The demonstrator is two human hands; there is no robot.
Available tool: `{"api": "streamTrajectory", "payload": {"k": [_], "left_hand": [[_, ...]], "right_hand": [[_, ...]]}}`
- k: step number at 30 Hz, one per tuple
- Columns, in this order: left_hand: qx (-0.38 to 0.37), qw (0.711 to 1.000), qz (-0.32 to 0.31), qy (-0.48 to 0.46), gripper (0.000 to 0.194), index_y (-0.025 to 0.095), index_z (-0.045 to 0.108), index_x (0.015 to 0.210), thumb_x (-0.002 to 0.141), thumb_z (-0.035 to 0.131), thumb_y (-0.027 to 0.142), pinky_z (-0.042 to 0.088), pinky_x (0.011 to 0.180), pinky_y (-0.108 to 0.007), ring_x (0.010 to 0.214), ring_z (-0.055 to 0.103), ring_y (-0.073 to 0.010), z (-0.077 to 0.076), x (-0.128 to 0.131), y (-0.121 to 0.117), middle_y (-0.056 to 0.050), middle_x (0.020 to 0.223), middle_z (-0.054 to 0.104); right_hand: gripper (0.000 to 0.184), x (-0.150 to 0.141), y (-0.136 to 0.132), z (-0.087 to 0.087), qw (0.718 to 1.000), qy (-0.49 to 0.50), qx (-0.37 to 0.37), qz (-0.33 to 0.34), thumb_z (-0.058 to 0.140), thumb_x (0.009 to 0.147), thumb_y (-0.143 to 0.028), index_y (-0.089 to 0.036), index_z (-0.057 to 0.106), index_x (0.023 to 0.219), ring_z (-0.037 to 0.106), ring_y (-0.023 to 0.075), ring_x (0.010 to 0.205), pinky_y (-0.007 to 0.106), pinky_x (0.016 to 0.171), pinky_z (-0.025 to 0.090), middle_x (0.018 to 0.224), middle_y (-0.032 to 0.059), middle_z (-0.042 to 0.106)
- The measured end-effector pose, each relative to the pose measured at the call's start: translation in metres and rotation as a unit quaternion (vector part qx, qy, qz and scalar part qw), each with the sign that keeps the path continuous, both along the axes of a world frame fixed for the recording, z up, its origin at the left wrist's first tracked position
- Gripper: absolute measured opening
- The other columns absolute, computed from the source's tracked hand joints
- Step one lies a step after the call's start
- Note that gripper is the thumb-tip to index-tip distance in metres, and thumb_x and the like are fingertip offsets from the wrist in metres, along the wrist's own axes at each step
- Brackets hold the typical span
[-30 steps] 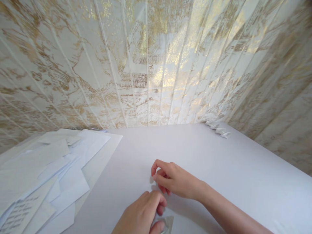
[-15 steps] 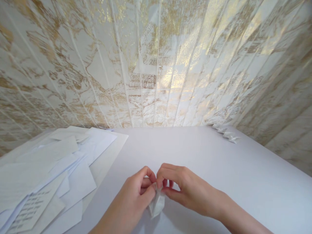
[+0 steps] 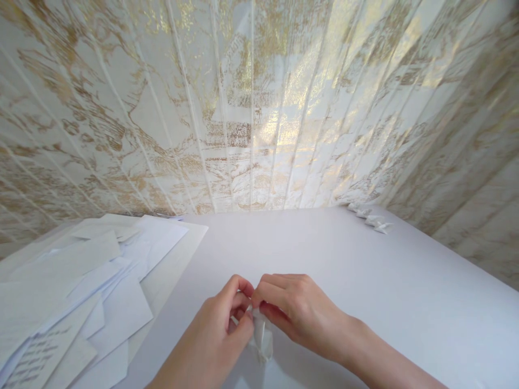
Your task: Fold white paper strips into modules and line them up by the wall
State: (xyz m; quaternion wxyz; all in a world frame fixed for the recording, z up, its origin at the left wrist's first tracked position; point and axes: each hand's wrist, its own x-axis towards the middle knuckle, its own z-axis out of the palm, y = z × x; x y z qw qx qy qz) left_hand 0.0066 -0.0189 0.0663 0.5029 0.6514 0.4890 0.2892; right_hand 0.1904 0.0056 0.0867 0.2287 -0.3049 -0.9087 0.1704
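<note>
A small folded piece of white paper (image 3: 263, 341) hangs between my two hands, low in the middle of the view above the table. My left hand (image 3: 227, 319) pinches its upper left side between thumb and fingers. From the right, my right hand (image 3: 294, 308) has its thumb and fingertips closed on the top of the same folded paper. The fingertips of both hands meet there and hide the upper folds.
White sheets (image 3: 121, 302) lie in an overlapping pile on the left, some with printing. Several small folded paper figures (image 3: 371, 218) stand in a row at the table's far right corner. A gold-patterned curtain (image 3: 251, 135) hangs behind the white table (image 3: 405, 302).
My right hand has shifted slightly left, its fingers closing more tightly on the paper's top. The folded paper has turned a little between my hands. The whole view has shifted slightly.
</note>
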Motion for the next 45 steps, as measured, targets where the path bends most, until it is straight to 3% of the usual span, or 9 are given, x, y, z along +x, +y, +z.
{"api": "streamTrajectory", "payload": {"k": [4,10,20,28,34,38,41,45], "left_hand": [[-0.004,1.0,0.004,0.018,0.007,0.023,0.046,0.089,0.089,0.041,0.019,0.038,0.06,-0.023,0.067,0.054,-0.0128,0.009,-0.001,0.001,0.005,0.077,0.063],[-0.01,0.999,0.03,0.034,0.011,0.023,0.046,0.086,0.092,0.042,0.031,0.034,0.056,-0.023,0.062,0.046,-0.012,0.016,-0.003,0.003,0.007,0.068,0.056],[-0.018,0.999,0.042,0.017,0.007,0.023,0.045,0.086,0.09,0.044,0.029,0.031,0.055,-0.022,0.058,0.041,-0.0105,0.02,-0.004,0.001,0.009,0.064,0.049],[-0.009,0.999,0.041,0.018,0.006,0.023,0.046,0.084,0.089,0.044,0.026,0.031,0.054,-0.023,0.058,0.04,-0.0107,0.02,-0.005,0.001,0.009,0.063,0.048],[0.004,0.999,0.031,0.034,0.014,0.022,0.049,0.081,0.091,0.042,0.027,0.032,0.056,-0.023,0.061,0.045,-0.0112,0.016,-0.003,0.0,0.008,0.066,0.052],[0.032,0.999,0.012,0.042,0.012,0.023,0.049,0.079,0.09,0.042,0.021,0.035,0.057,-0.023,0.064,0.051,-0.0119,0.008,0.003,-0.003,0.007,0.069,0.053],[0.028,0.999,0.012,0.027,0.01,0.022,0.051,0.082,0.086,0.045,0.017,0.039,0.064,-0.023,0.072,0.058,-0.0134,0.002,0.005,-0.003,0.005,0.076,0.059],[0.004,0.999,0.022,-0.029,0.015,0.022,0.051,0.081,0.092,0.047,0.031,0.04,0.065,-0.023,0.074,0.058,-0.0143,-0.006,0.003,0.002,0.004,0.076,0.063]], "right_hand": [[0.015,0.001,0.002,-0.002,1.0,0.024,-0.008,0.005,0.047,0.097,-0.012,-0.021,0.057,0.088,0.057,0.0129,0.068,0.021,0.064,0.041,0.08,-0.0003,0.063],[0.015,0.006,0.008,-0.002,0.997,0.069,-0.024,0.038,0.051,0.096,-0.011,-0.019,0.061,0.091,0.06,0.0138,0.083,0.021,0.073,0.046,0.096,0.0048,0.063],[0.024,0.011,0.014,-0.012,0.989,0.13,0.028,0.064,0.047,0.1,-0.018,-0.02,0.068,0.09,0.06,0.0136,0.077,0.022,0.068,0.047,0.091,0.0064,0.063],[0.02,0.01,0.015,-0.015,0.987,0.143,0.027,0.067,0.049,0.098,-0.013,-0.02,0.067,0.092,0.06,0.0135,0.078,0.022,0.068,0.047,0.091,0.0058,0.063],[0.012,0.005,0.011,-0.014,0.989,0.137,-0.023,0.044,0.053,0.096,-0.013,-0.019,0.063,0.093,0.059,0.0139,0.083,0.023,0.073,0.047,0.094,0.0054,0.063],[0.01,-0.003,0.0,-0.013,0.984,0.125,-0.118,-0.035,0.057,0.092,-0.012,-0.021,0.059,0.093,0.056,0.0104,0.067,0.02,0.065,0.044,0.079,-0.003,0.062],[0.015,-0.007,-0.005,-0.013,0.978,0.133,-0.152,-0.054,0.055,0.09,-0.007,-0.021,0.056,0.095,0.054,0.0093,0.064,0.018,0.062,0.042,0.075,-0.0054,0.06],[0.013,-0.006,-0.005,-0.011,0.978,0.138,-0.146,-0.056,0.05,0.092,-0.009,-0.021,0.054,0.096,0.056,0.0108,0.07,0.02,0.065,0.042,0.081,-0.003,0.061]]}}
